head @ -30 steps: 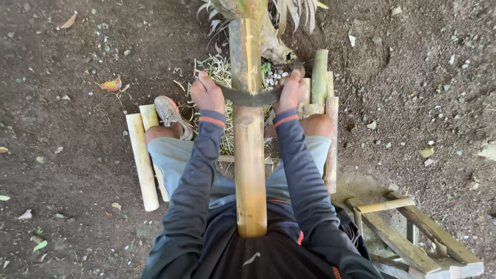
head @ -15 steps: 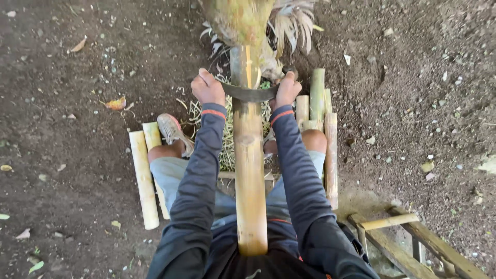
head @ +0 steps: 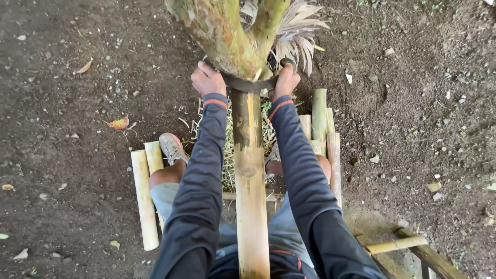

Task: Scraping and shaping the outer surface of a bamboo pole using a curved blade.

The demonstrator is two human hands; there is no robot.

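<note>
- While only the head view is on record, I report from it alone, looking straight down past my own arms.
- My left hand (head: pixel 207 80) has its fingers closed tight on the left end of a dark curved blade (head: pixel 251 85).
- My right hand (head: pixel 284 81) has its fingers clamped likewise on the blade's right end, thumb side toward the pole.
- Said blade lies crosswise over a long bamboo pole (head: pixel 250 175), touching its upper face between my two hands.
- That pole runs from my lap, between my knees, away from me; its far end meets a mottled green and orange tree trunk (head: pixel 227 31) at the top of the frame.
- Below the blade, the pole's surface shows pale yellow with brown streaks; I cannot tell how deep the blade sits.
- Dried palm fronds (head: pixel 294 44) fan out just beside the trunk, behind my right hand.
- A heap of pale shavings (head: pixel 228 155) lies on the ground under the pole, between my legs.
- Cut bamboo lengths (head: pixel 143 201) lie on the soil beside my left leg; further bamboo pieces (head: pixel 326 134) lie along my right leg.
- My left shoe (head: pixel 172 148) rests near the left-hand lengths.
- A wooden frame (head: pixel 408 250) occupies the lower right corner, well apart from my hands.
</note>
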